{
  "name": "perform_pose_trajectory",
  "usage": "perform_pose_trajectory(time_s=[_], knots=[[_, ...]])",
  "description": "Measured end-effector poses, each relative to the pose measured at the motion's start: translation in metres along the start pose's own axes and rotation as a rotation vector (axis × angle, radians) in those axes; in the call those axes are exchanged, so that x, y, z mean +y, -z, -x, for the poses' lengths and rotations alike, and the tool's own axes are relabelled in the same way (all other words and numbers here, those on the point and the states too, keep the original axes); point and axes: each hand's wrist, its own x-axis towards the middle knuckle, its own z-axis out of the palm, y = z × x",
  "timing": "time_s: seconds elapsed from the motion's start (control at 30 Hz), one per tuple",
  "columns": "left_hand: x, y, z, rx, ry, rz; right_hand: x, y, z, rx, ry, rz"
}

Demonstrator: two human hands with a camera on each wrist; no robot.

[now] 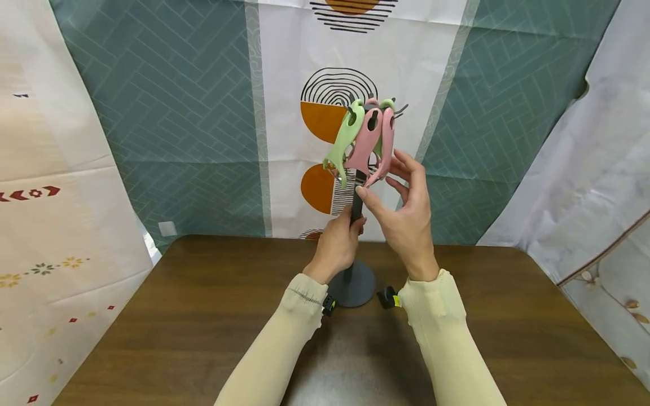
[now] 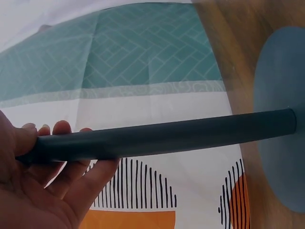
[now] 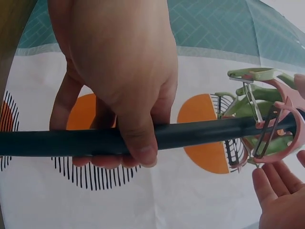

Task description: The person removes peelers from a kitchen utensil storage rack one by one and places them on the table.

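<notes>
My left hand (image 1: pixel 335 245) grips the dark pole (image 2: pixel 190 133) of an upright stand, thumb on one side and fingers round the other. Several pink and green Y-shaped peelers hang in a ring from hooks at the pole's top. Among them are a green peeler (image 1: pixel 346 135) on the left and a pink peeler (image 1: pixel 367 141) in front. My right hand (image 1: pixel 408 225) is raised at the ring's right side, thumb and fingers spread about the lower end of the outer pink peeler (image 1: pixel 388 141). Peeler blades (image 3: pixel 268 131) show in the right wrist view.
The stand's round grey base (image 1: pixel 352 287) sits on a brown wooden table (image 1: pixel 228 327). Behind the table hangs a green and white patterned cloth (image 1: pixel 188 113); pale cloths hang at the left and right. Dark wrist-worn devices (image 1: pixel 388 297) sit at both cuffs.
</notes>
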Motion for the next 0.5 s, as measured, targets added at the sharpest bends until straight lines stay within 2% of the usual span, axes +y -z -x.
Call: perform_pose_trajectory(time_s=[0.1, 0.23, 0.4, 0.5], knots=[[-0.003, -0.001, 0.001, -0.007, -0.018, 0.031, 0.008, 0.0, -0.001, 0.012, 0.014, 0.007], [-0.01, 0.0, 0.005, 0.005, -0.041, 0.102, 0.007, -0.003, -0.002, 0.008, 0.017, 0.007], [-0.013, 0.002, 0.007, -0.014, -0.029, 0.181, 0.006, -0.003, -0.001, 0.021, 0.038, 0.03], [-0.012, 0.004, 0.005, -0.023, -0.011, 0.195, 0.006, -0.004, 0.0, 0.041, 0.049, 0.036]])
